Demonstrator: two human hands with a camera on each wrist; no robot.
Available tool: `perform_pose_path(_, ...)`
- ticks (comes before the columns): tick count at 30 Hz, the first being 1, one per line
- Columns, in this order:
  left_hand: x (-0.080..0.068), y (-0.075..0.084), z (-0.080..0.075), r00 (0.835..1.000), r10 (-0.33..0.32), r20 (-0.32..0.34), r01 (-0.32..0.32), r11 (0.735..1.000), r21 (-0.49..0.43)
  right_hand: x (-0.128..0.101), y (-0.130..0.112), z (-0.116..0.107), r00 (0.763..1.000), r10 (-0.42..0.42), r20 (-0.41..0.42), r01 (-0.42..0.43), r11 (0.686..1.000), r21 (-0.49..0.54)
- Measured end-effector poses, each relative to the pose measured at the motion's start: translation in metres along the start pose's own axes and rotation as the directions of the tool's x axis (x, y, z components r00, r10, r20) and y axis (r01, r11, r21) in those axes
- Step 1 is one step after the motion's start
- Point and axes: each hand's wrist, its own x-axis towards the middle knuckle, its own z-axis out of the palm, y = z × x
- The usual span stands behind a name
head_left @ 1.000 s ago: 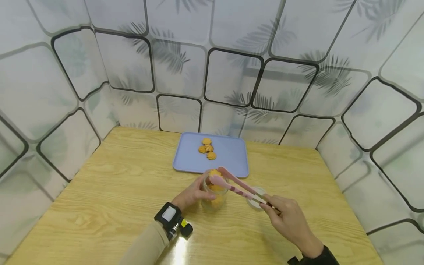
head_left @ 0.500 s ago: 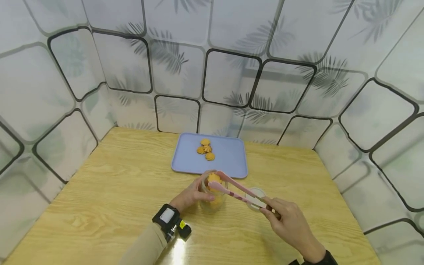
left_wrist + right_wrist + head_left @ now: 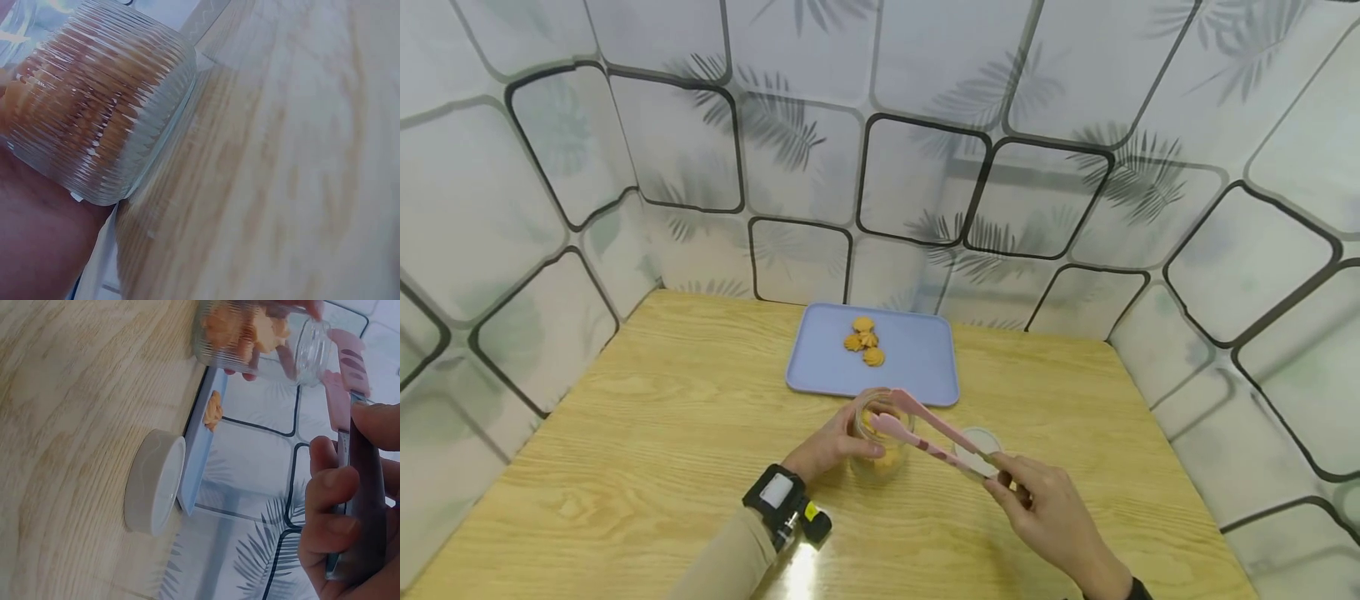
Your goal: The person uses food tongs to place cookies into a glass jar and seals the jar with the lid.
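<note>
My left hand (image 3: 829, 448) grips a clear ribbed glass jar (image 3: 874, 471) with cookies inside. In the left wrist view the jar (image 3: 119, 106) has its base close to the table, and cookies (image 3: 81, 94) show through the ribbed glass. My right hand (image 3: 1051, 510) holds a pair of tongs (image 3: 938, 423) with pink tips and metal handles. Seen from the right wrist, the tongs (image 3: 351, 375) have their two tips apart right at the jar's mouth, no cookie between them. Cookies (image 3: 247, 328) lie in the jar's lower part.
Behind the jar is a blue tray (image 3: 917, 354) with several swirled cookies (image 3: 867, 340) at its middle. A round white lid (image 3: 979, 440) lies on the wooden table (image 3: 662, 417), right of the jar and partly under the tongs. A patterned curtain (image 3: 805, 167) surrounds the table's back and sides.
A cookie between the tong tips at the jar's mouth has been let go and dropped down into the jar. The tongs stay over the rim, and the left hand keeps its grip.
</note>
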Motion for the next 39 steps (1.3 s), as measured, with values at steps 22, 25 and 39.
perform_pose_path(22, -0.002, -0.001, -0.003, 1.000, 0.010, -0.007, -0.010, 1.000, 0.014, 0.092, 0.063, 0.054, 0.912, 0.339, 0.229, -0.285, 0.928, -0.238)
perform_pose_path(25, 0.000, -0.002, -0.001, 1.000, 0.010, -0.005, -0.009, 1.000, 0.014, 0.102, 0.068, 0.061, 0.902, 0.358, 0.240, -0.294, 0.918, -0.264)
perform_pose_path(39, -0.002, 0.003, 0.001, 1.000, -0.004, -0.010, 0.004, 1.000, 0.007, 0.119, 0.067, 0.080, 0.879, 0.414, 0.236, -0.349, 0.897, -0.272)
